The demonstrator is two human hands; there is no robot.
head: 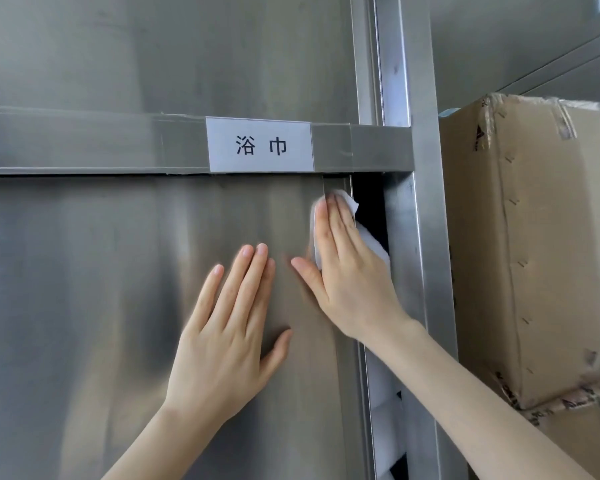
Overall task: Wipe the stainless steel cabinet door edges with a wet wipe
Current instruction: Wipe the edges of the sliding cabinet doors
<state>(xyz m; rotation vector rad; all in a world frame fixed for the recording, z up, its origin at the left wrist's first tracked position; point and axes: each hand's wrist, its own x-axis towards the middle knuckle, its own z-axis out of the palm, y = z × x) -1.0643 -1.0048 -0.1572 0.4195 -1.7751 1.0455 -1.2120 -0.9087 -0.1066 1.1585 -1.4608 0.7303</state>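
The stainless steel cabinet door fills the lower left, slid slightly aside so a dark gap shows along its right edge. My right hand presses a white wet wipe flat against the upper right corner of the door, the wipe folding over the edge into the gap. My left hand rests flat on the door face, fingers together, just left of and below the right hand, holding nothing.
A horizontal steel rail carries a white paper label above the door. A vertical steel frame post stands right of the gap. Taped cardboard boxes are stacked at the right. White folded items show inside the gap lower down.
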